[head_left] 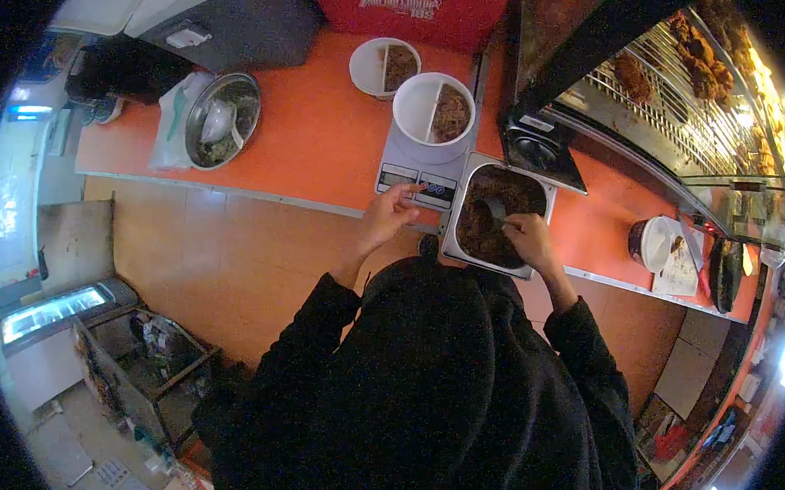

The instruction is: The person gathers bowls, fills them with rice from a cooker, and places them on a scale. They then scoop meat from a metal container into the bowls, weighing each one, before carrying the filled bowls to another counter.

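My left hand is at the front edge of a kitchen scale, its fingers apart and their tips by the button panel. It holds nothing. On the scale stands a round white tub with a divider; shredded brown food fills its right half. My right hand reaches over a square metal pan of dark brown food. Its fingers are closed on the handle of what looks like a greyish spoon, whose end lies in the food.
Behind the scale stands a second divided tub, partly filled. A steel bowl with utensils sits left on the orange counter. A glass-fronted display case with fried pieces is at right, near a white container. A red box stands behind.
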The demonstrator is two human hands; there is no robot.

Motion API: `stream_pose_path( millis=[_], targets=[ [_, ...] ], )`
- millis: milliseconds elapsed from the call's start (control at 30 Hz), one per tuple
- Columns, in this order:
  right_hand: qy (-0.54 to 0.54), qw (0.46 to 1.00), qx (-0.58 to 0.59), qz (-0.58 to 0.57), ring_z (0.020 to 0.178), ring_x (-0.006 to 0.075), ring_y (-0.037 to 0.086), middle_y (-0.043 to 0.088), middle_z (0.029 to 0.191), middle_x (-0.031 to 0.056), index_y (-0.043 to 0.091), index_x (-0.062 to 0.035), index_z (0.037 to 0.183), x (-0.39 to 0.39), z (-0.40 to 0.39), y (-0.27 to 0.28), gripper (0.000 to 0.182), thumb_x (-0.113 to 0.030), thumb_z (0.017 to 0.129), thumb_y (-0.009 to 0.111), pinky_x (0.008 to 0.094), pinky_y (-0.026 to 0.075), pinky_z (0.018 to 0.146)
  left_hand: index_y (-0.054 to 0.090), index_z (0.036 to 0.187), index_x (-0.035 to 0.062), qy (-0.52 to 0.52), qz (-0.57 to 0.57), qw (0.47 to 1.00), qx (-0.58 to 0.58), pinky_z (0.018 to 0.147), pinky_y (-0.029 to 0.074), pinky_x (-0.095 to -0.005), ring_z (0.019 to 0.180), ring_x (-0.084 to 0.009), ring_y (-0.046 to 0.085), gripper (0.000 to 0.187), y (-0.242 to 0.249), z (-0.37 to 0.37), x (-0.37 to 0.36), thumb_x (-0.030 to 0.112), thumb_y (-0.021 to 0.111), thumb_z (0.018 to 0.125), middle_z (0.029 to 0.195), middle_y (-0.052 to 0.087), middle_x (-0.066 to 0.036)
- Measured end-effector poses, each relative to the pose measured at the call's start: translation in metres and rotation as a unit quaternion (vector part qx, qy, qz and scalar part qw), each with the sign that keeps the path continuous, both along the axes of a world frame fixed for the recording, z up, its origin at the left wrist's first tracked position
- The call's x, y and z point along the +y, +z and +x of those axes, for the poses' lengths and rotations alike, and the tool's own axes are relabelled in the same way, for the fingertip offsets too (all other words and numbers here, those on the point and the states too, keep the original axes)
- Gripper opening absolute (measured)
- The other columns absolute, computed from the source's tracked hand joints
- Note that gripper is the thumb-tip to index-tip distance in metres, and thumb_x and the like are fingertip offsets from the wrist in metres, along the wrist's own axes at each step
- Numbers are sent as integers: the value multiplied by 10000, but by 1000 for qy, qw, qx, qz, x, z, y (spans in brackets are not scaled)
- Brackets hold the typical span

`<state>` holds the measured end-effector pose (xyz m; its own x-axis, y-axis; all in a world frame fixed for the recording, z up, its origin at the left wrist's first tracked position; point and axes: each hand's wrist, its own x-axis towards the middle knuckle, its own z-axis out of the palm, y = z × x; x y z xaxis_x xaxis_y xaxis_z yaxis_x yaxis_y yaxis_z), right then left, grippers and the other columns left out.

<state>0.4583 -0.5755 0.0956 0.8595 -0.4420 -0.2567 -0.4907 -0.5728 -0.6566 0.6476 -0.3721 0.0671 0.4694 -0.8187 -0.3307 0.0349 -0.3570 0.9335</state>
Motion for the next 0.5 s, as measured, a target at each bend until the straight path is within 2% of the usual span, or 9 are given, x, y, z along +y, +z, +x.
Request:
stream_pose_path(
  millis=[100,133,200,300,433,500],
  targets=[
    [-43,995,-11,92,509,220,547,553,590,167,587,18,809,-6,-3,-11,185,-117,691,542,323,413,482,435,1118,72,22,-16,999,30,606,454,-251,674,-123,536,408,-5,-1,-2,68,569,733,768,547,-64],
    [-80,985,-9,154,483,182,514,536,561,128,588,20,812,-10,-6,-12,183,-116,698,542,298,387,453,460,1112,90,32,-21,998,40,599,457,-249,661,-119,544,398,-7,-1,-2,35,558,730,752,552,-67],
    [-154,949,-4,276,433,106,450,502,503,49,591,24,817,-13,-11,-10,180,-114,712,541,248,336,396,454,1113,86,34,-19,999,-12,599,457,-251,656,-123,546,396,-9,-2,0,35,555,733,751,553,-70],
    [-197,932,3,303,400,54,364,450,504,-31,592,15,831,-15,-14,7,174,-117,730,542,200,262,362,446,1112,79,28,3,999,-20,596,457,-250,658,-129,548,394,-5,-2,0,38,554,736,749,553,-71],
    [-230,915,-35,330,388,35,336,450,500,-35,598,2,828,-25,-25,21,165,-124,738,544,186,239,352,440,1107,72,17,20,999,-42,593,455,-249,662,-130,550,389,8,-2,0,42,555,736,755,557,-75],
    [-225,905,-54,358,383,23,313,441,499,-42,600,-4,831,-29,-27,31,165,-131,747,538,179,225,348,443,1104,71,42,16,999,9,594,453,-252,659,-129,549,386,-1,-3,1,44,556,736,755,559,-75]
  ],
)
